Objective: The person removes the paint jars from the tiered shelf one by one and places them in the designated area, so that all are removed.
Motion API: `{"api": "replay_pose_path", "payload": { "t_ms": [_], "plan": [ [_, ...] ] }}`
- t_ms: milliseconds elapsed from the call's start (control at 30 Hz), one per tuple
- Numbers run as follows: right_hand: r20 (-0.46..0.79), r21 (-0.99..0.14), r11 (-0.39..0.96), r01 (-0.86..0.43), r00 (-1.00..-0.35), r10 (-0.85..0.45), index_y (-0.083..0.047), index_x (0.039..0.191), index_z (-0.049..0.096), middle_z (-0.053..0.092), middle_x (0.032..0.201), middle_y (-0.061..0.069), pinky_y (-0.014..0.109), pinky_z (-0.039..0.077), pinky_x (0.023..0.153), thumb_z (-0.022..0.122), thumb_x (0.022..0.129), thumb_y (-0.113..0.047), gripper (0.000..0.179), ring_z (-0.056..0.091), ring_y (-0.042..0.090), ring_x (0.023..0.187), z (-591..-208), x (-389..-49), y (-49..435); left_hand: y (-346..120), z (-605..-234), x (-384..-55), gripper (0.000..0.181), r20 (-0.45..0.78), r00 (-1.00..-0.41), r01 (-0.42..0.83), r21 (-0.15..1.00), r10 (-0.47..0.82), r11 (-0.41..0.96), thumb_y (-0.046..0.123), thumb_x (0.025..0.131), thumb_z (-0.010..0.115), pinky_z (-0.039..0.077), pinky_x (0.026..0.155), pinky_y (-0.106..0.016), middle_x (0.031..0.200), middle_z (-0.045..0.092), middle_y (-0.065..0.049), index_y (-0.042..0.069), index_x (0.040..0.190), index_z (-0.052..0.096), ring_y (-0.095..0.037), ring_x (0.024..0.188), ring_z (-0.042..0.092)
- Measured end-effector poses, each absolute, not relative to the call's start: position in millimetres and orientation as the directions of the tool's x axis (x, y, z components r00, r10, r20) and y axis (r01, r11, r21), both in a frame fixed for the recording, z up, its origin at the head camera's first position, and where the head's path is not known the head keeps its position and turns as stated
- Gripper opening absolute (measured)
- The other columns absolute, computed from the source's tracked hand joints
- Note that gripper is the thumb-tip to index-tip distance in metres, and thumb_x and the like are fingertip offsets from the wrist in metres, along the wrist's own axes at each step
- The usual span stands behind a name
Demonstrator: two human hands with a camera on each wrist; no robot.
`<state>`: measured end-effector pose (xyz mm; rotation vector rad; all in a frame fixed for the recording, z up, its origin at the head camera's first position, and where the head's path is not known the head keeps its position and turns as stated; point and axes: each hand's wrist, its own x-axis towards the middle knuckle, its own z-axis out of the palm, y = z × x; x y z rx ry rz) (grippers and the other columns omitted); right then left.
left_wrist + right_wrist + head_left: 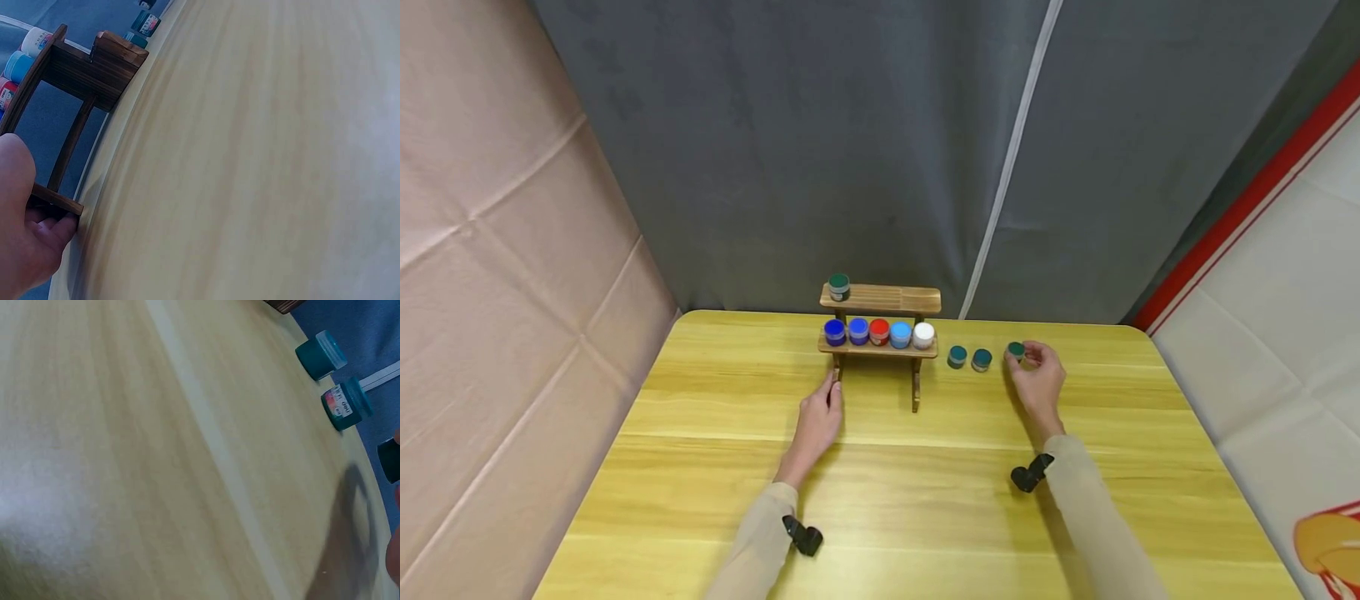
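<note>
A two-tier wooden rack [880, 297] stands near the table's back edge. My left hand [818, 417] grips its left front leg; in the left wrist view the thumb and curled fingers [53, 237] are around the wood. On the lower shelf sit several paint jars: dark blue [835, 332], violet-blue [858, 332], red [879, 332], light blue [900, 335] and white [923, 336]. A dark green jar [839, 287] stands at the upper shelf's left end. To the right of the rack, my right hand [1039, 383] pinches a green-lidded paint jar [1015, 351] between thumb and fingers.
Two teal paint jars [957, 357] [345, 404] stand on the table between the rack and my right hand. The yellow wooden table [925, 500] reaches back to a dark grey curtain [790, 167]. Pale cloth walls rise at both sides.
</note>
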<state>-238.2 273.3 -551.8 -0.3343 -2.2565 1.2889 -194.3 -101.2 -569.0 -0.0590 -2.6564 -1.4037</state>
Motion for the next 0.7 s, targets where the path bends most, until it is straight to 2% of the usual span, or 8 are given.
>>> {"api": "replay_pose_path", "payload": {
  "t_ms": [167, 233, 300, 400, 500, 600, 700],
  "plan": [
    [0.271, -0.87, 0.493, -0.018, -0.853, 0.446, 0.004, 0.12, 0.066, 0.068, 0.113, 0.021, 0.017, 0.05, 0.082, 0.077, 0.089, -0.015, 0.038, 0.068, 0.033, 0.101, -558, -236, 271, -101, -569, -194, 0.049, 0.152, -0.988, 0.108, 0.82, -0.032, 0.563, 0.026, 0.11, 0.044, 0.057, 0.088, -0.049, 0.103, 0.07, -0.022, 0.002, 0.152, 0.043, -0.031, 0.089, 0.065],
    [0.258, -0.877, 0.48, -0.018, -0.86, 0.44, 0.004, 0.12, 0.065, 0.068, 0.113, 0.022, 0.019, 0.053, 0.083, 0.077, 0.089, -0.014, 0.038, 0.068, 0.034, 0.101, -560, -235, 271, -101, -569, -195, 0.048, 0.143, -0.989, 0.102, 0.824, -0.029, 0.557, 0.025, 0.11, 0.043, 0.059, 0.08, -0.048, 0.099, 0.069, -0.023, 0.002, 0.152, 0.043, -0.031, 0.083, 0.064],
    [0.254, -0.882, 0.471, -0.023, -0.864, 0.434, 0.005, 0.12, 0.065, 0.067, 0.113, 0.023, 0.02, 0.055, 0.083, 0.077, 0.089, -0.013, 0.038, 0.068, 0.035, 0.101, -562, -234, 270, -102, -570, -195, 0.049, 0.131, -0.991, 0.095, 0.826, -0.026, 0.555, 0.026, 0.11, 0.043, 0.058, 0.069, -0.042, 0.09, 0.066, -0.019, 0.001, 0.152, 0.042, -0.026, 0.074, 0.061],
    [0.251, -0.883, 0.469, -0.023, -0.867, 0.43, 0.006, 0.12, 0.065, 0.067, 0.113, 0.023, 0.012, 0.053, 0.081, 0.077, 0.089, -0.012, 0.037, 0.067, 0.036, 0.102, -566, -233, 270, -102, -571, -195, 0.05, 0.106, -0.994, 0.077, 0.836, -0.022, 0.544, 0.028, 0.11, 0.041, 0.048, 0.054, -0.034, 0.073, 0.052, -0.011, 0.002, 0.153, 0.04, -0.02, 0.06, 0.047],
    [0.247, -0.882, 0.471, -0.02, -0.87, 0.426, 0.005, 0.121, 0.064, 0.067, 0.113, 0.023, 0.006, 0.049, 0.079, 0.076, 0.09, -0.011, 0.037, 0.067, 0.036, 0.103, -569, -233, 271, -102, -571, -195, 0.05, 0.116, -0.993, 0.086, 0.833, -0.021, 0.547, 0.027, 0.11, 0.041, 0.048, 0.054, -0.033, 0.072, 0.051, -0.007, 0.002, 0.153, 0.041, -0.017, 0.06, 0.046],
    [0.251, -0.871, 0.49, -0.019, -0.875, 0.413, 0.005, 0.123, 0.064, 0.067, 0.116, 0.023, 0.014, 0.053, 0.084, 0.075, 0.09, -0.012, 0.039, 0.067, 0.036, 0.106, -570, -232, 272, -102, -571, -195, 0.049, 0.142, -0.99, 0.104, 0.823, -0.025, 0.558, 0.025, 0.11, 0.043, 0.053, 0.063, -0.037, 0.073, 0.054, -0.008, 0.001, 0.152, 0.042, -0.016, 0.062, 0.048],
    [0.255, -0.859, 0.512, -0.012, -0.878, 0.406, 0.003, 0.126, 0.063, 0.066, 0.118, 0.021, 0.031, 0.056, 0.093, 0.075, 0.09, -0.012, 0.041, 0.066, 0.035, 0.109, -570, -232, 273, -101, -571, -196, 0.048, 0.146, -0.989, 0.108, 0.822, -0.024, 0.56, 0.024, 0.11, 0.043, 0.053, 0.064, -0.036, 0.073, 0.055, -0.007, 0.0, 0.152, 0.042, -0.016, 0.063, 0.049]
  ]
}}
